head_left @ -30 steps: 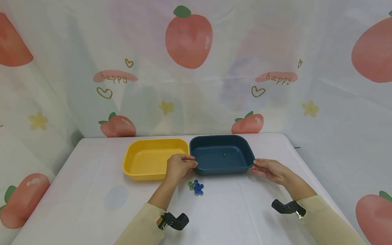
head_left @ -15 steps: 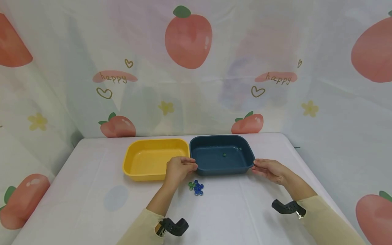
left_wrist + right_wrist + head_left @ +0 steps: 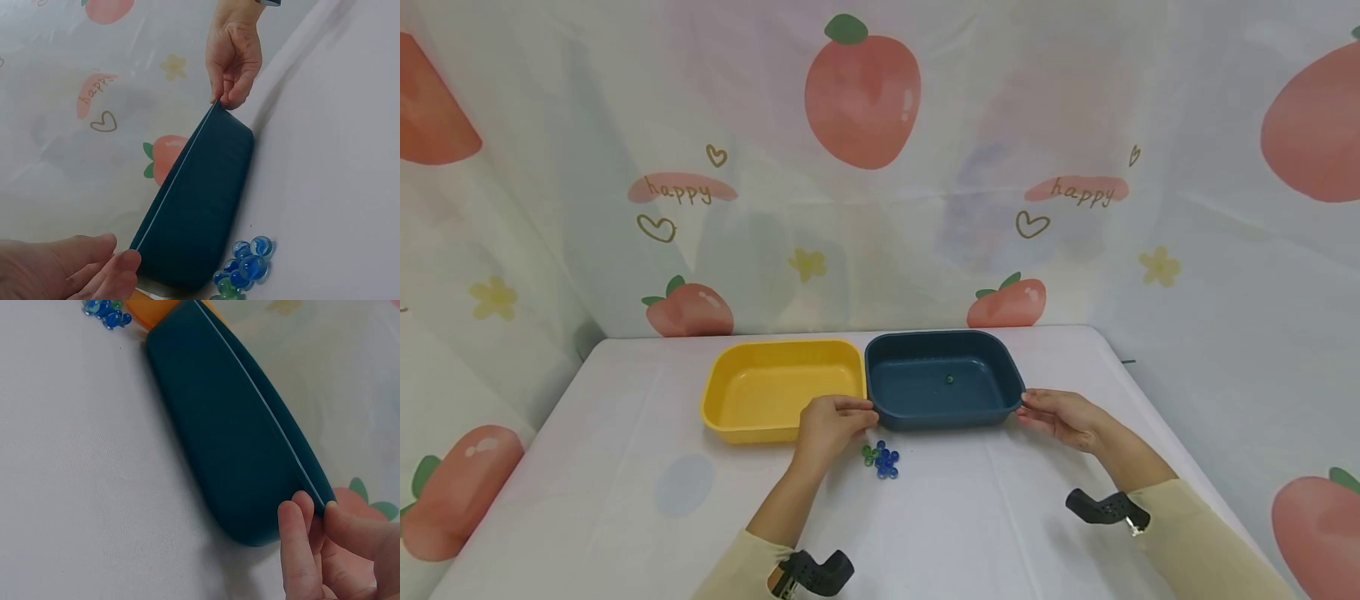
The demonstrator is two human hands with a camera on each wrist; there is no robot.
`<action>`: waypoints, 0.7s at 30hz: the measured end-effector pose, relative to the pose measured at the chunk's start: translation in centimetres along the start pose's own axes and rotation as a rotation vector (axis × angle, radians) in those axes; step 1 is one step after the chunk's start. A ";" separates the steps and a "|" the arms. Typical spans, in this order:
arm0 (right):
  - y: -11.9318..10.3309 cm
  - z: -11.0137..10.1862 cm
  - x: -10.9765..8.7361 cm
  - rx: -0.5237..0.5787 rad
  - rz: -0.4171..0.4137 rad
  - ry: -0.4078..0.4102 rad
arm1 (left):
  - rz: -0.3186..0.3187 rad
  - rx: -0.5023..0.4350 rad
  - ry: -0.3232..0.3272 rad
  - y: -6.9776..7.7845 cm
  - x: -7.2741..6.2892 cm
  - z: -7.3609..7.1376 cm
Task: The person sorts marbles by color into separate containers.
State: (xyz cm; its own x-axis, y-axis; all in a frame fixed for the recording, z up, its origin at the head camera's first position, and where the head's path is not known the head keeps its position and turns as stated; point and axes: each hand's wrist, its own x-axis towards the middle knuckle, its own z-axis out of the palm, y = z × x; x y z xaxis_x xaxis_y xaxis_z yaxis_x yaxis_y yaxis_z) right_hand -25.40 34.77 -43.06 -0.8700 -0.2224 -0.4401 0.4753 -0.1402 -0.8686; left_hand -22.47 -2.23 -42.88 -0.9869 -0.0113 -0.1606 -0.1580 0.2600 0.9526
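A dark blue rectangular tray [image 3: 917,393] stands on the table with one green marble [image 3: 950,379] on its floor. My right hand [image 3: 1063,417] pinches its right front corner, thumb over the rim and fingers against the outer wall in the right wrist view. By the left front corner is my left hand [image 3: 831,425], its fingers extended, fingertips close to the rim, with nothing seen between them. In front of the tray lies a small cluster of glass marbles, several blue marbles [image 3: 253,267] and a few green marbles [image 3: 228,289].
A yellow tray [image 3: 752,396] of similar size sits against the blue tray's left side, partly behind my left hand. White cloth covers the table [image 3: 962,517]. A fruit-printed curtain [image 3: 910,242] rises right behind the table's back edge.
My left hand has drawn back left and toward me from the blue tray's rim. A small green spot seen at the tray's back right half a second ago no longer shows. My right hand stays still.
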 end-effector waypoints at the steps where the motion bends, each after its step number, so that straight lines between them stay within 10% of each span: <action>1: 0.0 0.0 0.0 0.000 0.000 -0.001 | -0.003 0.002 -0.001 -0.1 -0.1 -0.1; 21: 0.0 0.1 0.0 -0.007 0.002 0.010 | -0.054 -0.003 -0.035 -2.2 -1.9 -1.1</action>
State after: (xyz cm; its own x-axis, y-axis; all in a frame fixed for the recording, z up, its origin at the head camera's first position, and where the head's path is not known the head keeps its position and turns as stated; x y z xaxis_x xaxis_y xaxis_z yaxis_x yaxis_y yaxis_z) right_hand -25.40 34.71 -43.06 -0.8704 -0.2133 -0.4437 0.4758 -0.1330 -0.8694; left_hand -20.26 -3.82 -44.39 -0.9754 0.0087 -0.2203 -0.2108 0.2569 0.9432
